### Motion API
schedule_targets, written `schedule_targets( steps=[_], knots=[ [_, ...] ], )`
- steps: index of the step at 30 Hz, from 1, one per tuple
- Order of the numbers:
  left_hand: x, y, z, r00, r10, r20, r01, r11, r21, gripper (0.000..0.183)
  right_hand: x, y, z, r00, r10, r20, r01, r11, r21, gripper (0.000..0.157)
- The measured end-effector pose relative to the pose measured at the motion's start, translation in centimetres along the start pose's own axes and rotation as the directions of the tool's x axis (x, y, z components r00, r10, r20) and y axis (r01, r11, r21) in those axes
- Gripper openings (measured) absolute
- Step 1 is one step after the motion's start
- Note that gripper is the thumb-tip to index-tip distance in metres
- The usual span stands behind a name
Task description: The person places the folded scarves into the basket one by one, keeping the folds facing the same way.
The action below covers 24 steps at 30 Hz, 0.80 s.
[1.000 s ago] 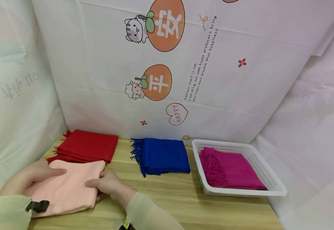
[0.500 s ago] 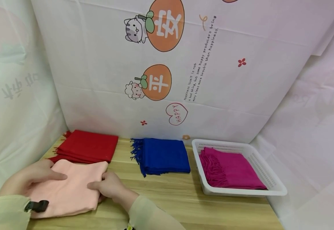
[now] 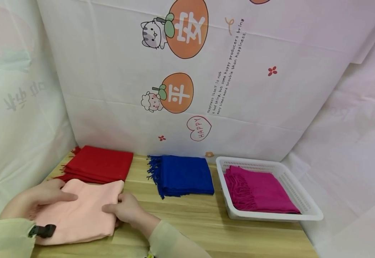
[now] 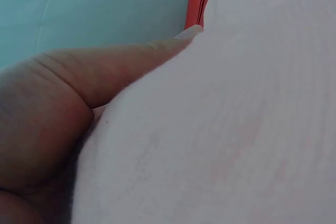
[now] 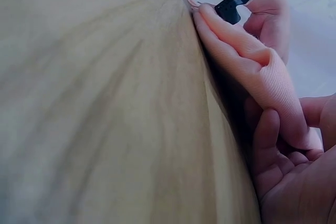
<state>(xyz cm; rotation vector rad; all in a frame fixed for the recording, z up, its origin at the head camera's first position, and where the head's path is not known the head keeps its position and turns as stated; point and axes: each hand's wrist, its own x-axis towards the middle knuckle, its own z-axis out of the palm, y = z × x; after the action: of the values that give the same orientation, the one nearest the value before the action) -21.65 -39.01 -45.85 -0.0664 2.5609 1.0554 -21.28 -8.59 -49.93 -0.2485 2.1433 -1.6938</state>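
Note:
A folded pale pink scarf (image 3: 81,211) lies between both hands at the front left of the table. The left hand (image 3: 47,195) grips its left side, thumb on top and the other fingers hidden beneath. On the opposite edge, the right hand (image 3: 126,208) pinches the cloth with its thumb above. In the right wrist view, fingers (image 5: 268,135) curl under the folded edge of the scarf (image 5: 257,69), close over the tabletop. The left wrist view shows the thumb stretched along the scarf (image 4: 220,124), which fills most of that view.
Just behind the pink scarf lies a folded red scarf (image 3: 98,163) with fringe. A folded blue scarf (image 3: 187,175) sits at the back middle of the wooden table (image 3: 187,229). At right stands a white basket (image 3: 309,214) holding a magenta scarf (image 3: 271,190). Printed white cloth (image 3: 251,107) hangs behind.
Both hands keep their hold on the pink scarf. It has shifted slightly to the right, the right hand moving a little further right with its edge. The other scarves stay put.

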Motion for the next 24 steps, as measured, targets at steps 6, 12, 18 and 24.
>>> schedule_targets(
  steps=[6, 12, 18, 24],
  knots=[
    [0.1, 0.5, 0.6, 1.0, -0.013, 0.014, 0.015, 0.993, -0.12, 0.06, -0.3, 0.0, -0.8, 1.0, -0.007, -0.005, 0.007, 1.0, -0.019, 0.022],
    [0.4, 0.7, 1.1, 1.0, -0.011, 0.017, 0.014, 0.98, -0.198, 0.055, -0.5, -0.1, -1.6, 1.0, -0.003, 0.005, 0.003, 1.0, -0.03, 0.02],
    [0.6, 1.1, 1.4, 0.999, 0.005, 0.036, 0.002, 0.979, -0.203, 0.052, -0.7, -0.2, -2.2, 1.0, -0.002, 0.013, 0.002, 0.999, -0.05, 0.02],
    [0.7, 1.6, 1.4, 0.996, 0.088, 0.018, -0.086, 0.994, -0.071, 0.041, -0.9, -0.3, -3.0, 1.0, -0.004, 0.017, 0.005, 0.998, -0.065, 0.017]
  ],
)
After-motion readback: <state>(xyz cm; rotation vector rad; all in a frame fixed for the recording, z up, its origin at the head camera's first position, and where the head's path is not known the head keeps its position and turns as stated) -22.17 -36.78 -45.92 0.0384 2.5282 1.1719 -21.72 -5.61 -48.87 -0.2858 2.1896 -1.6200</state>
